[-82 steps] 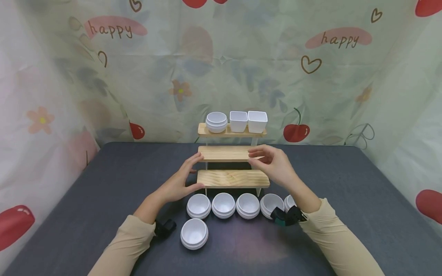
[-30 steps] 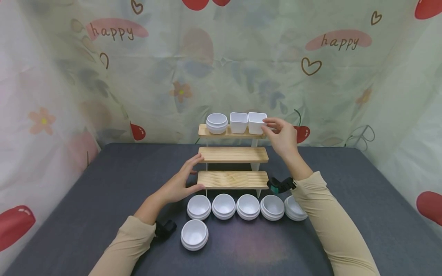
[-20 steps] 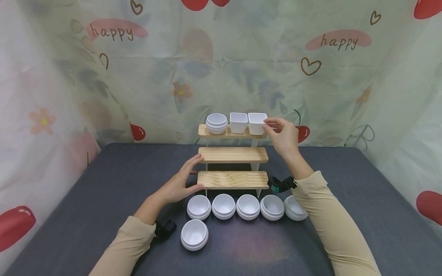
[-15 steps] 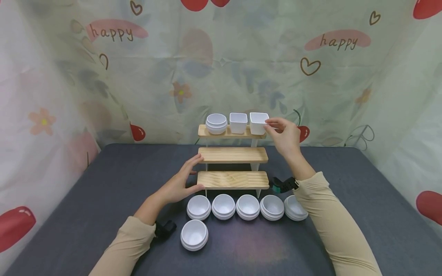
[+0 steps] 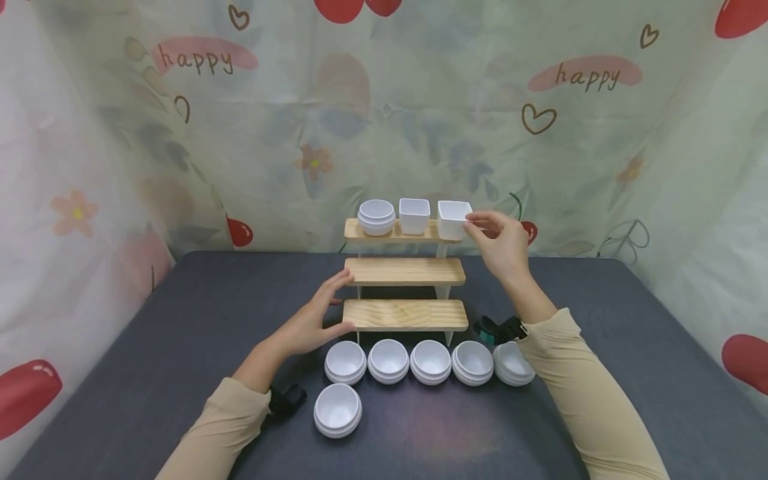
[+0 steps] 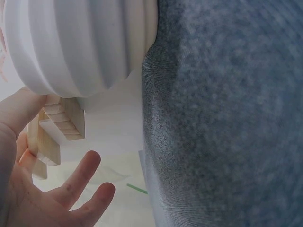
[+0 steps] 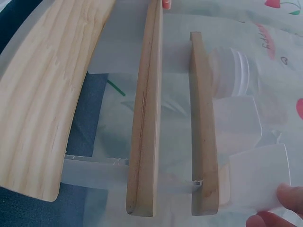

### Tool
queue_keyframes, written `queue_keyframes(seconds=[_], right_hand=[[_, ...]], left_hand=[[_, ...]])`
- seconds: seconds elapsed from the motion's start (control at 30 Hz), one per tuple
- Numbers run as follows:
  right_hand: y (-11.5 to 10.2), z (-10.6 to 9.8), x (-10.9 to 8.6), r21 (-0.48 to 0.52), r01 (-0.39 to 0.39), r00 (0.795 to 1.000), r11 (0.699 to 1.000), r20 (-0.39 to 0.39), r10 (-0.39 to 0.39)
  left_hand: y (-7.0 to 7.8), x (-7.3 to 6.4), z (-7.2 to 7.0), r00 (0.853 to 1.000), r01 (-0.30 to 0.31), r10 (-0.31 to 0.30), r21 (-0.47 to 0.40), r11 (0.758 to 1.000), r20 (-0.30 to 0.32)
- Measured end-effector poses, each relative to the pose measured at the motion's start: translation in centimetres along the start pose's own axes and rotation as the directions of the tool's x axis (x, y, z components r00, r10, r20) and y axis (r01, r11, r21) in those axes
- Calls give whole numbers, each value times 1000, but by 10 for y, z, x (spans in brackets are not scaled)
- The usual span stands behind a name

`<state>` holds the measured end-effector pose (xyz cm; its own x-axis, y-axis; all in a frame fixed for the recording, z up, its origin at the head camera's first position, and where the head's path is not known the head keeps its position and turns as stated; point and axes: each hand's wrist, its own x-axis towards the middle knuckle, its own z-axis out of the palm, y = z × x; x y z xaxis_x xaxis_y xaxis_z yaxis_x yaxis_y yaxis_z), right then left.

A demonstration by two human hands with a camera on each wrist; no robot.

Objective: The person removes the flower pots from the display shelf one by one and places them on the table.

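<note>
My right hand (image 5: 501,248) pinches a square white cup (image 5: 453,220) by its right side, at the right end of the top shelf. In the right wrist view, thumb and finger hold that cup's rim, and it stands slightly askew; whether its base touches the wood cannot be told. A second square cup (image 5: 414,217) and a round ridged white bowl (image 5: 376,217) sit left of it on the top board (image 5: 354,230). My left hand (image 5: 303,325), fingers extended, touches the left ends of the middle board (image 5: 405,271) and the bottom board (image 5: 405,315) of the three-tier wooden stand.
Several round white bowls (image 5: 389,361) stand in a row on the dark grey tablecloth (image 5: 444,440) before the stand. One more bowl (image 5: 337,410) is nearer, at the row's left end. A printed curtain (image 5: 390,133) hangs behind the table.
My right hand has risen from the middle board to the top shelf and taken hold of the right square cup. That cup has shifted right, away from its neighbour. The left hand stays put.
</note>
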<state>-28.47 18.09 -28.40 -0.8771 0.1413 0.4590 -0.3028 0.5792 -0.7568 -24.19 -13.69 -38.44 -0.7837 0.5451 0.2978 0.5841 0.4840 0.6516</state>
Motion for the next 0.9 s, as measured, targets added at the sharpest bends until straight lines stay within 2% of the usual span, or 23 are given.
queue_keyframes(seconds=[0.5,0.9], right_hand=[[2,-9,-12,31,64,998,997,-9,-64],[1,-11,-23,8,120,993,993,-9,-120]], left_hand=[[-1,0,1,1000,-16,16,0,1000,-8],[-2,-1,1,1000,-22,22,2,1000,-10]])
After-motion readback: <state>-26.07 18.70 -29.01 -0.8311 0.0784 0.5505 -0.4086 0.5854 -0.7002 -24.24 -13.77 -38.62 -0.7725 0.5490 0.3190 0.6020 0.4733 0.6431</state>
